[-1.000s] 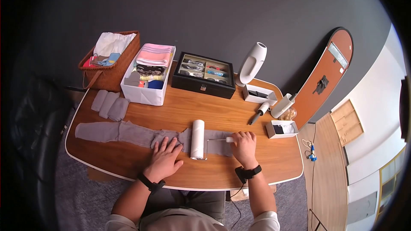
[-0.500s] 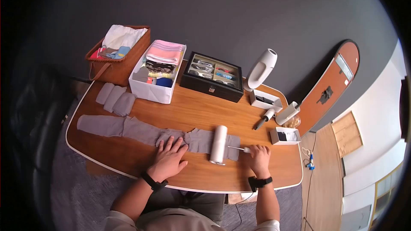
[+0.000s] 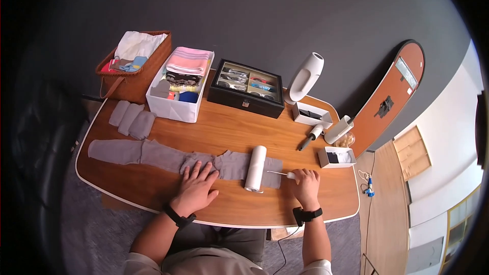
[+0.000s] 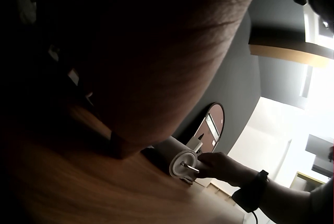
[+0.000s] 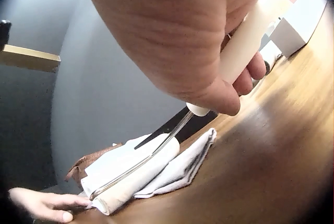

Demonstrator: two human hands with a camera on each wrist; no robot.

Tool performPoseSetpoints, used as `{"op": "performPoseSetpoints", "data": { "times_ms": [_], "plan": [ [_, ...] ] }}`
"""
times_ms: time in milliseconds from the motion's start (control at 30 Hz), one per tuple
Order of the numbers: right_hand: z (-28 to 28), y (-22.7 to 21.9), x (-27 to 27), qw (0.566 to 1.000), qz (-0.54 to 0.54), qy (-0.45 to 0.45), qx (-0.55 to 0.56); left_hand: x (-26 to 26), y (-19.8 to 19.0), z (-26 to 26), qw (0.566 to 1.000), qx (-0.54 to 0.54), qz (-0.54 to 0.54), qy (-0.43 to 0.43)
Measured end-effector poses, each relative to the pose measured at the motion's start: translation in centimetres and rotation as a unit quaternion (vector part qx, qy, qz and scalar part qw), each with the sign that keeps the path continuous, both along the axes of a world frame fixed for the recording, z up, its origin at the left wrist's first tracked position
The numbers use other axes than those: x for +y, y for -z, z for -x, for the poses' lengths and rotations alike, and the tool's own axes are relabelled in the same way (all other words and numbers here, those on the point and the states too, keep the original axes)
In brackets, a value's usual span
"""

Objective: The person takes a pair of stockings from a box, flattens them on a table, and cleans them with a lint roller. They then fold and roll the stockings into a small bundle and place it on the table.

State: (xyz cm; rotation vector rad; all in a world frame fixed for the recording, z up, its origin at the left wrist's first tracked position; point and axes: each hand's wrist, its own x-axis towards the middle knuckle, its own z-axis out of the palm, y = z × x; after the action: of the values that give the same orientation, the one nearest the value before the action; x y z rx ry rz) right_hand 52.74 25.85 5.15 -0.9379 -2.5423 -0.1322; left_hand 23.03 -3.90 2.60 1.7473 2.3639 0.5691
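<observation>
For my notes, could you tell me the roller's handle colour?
White plastic handle, clearest in right wrist view.

A rounded wooden counter (image 3: 219, 132) is set against a dark grey wall (image 3: 265, 15). Grey carpet (image 3: 97, 234) is seen beneath the counter, and wood flooring (image 3: 384, 198) to its right. A tall orange-brown panel (image 3: 389, 94) is leaned against that wall, beside bright white walls (image 3: 448, 137).

A smooth, softly glossy brown wooden table (image 3: 224, 130) is carrying a long grey matt cloth strip (image 3: 168, 158); a white paper lint roller (image 3: 255, 168) with a thin metal wire arm and a smooth cream plastic handle is lying on it.
</observation>
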Motion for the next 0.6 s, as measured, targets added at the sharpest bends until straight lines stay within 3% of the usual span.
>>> {"op": "performPoseSetpoints", "data": {
  "times_ms": [133, 433, 600],
  "plan": [
    [0.2, 0.1, -0.3, 1.000, 0.016, 0.019, -0.012, 0.0, -0.2, 0.0, 1.000, -0.003, 0.007, 0.002],
    [-8.1, 0.1, 1.3, 0.992, 0.009, 0.117, -0.041, 0.1, -0.1, -0.1, 1.000, -0.009, 0.007, -0.002],
    [-10.3, -1.2, 2.0, 0.993, -0.016, 0.118, -0.024, 0.2, -0.7, -0.1, 1.000, -0.017, 0.022, 0.000]
  ]
}}
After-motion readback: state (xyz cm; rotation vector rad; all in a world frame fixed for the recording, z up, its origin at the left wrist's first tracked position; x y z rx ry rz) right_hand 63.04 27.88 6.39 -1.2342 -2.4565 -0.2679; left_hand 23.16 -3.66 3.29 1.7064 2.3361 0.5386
